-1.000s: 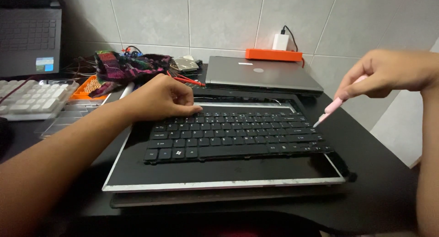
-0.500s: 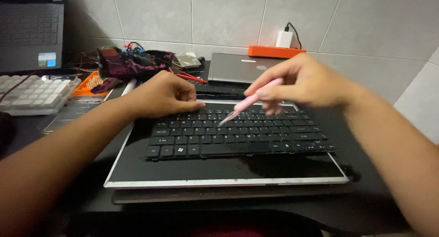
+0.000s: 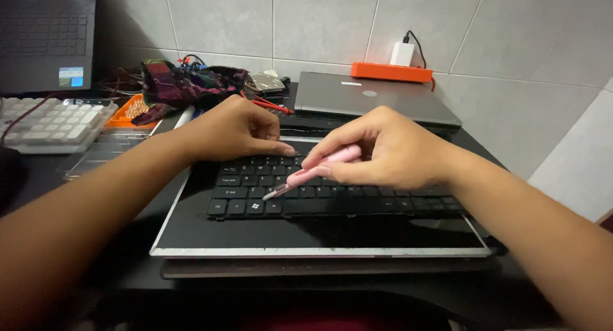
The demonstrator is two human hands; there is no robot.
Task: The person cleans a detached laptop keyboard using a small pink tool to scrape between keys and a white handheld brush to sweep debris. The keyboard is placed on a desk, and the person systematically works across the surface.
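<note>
A loose black laptop keyboard [image 3: 332, 200] lies on a flat display panel [image 3: 319, 238] on the black desk. My left hand [image 3: 233, 130] rests on the keyboard's top left edge, fingertips pressing down near the top key row. My right hand [image 3: 389, 152] grips a slim pink tool [image 3: 313, 171] with a metal tip. The tip points down-left and touches the keys in the keyboard's left half, just below my left fingertips.
A closed grey laptop [image 3: 373, 101] lies behind the keyboard, with an orange power strip [image 3: 389, 71] and white charger [image 3: 402, 53] by the tiled wall. A white keyboard [image 3: 54, 120], an orange tray [image 3: 128, 111], a dark patterned cloth [image 3: 185, 82] and another laptop [image 3: 45, 44] crowd the left.
My right hand has swung in from the far right with the pink tool and brought its tip down onto the left keys. My left hand has stayed put.
</note>
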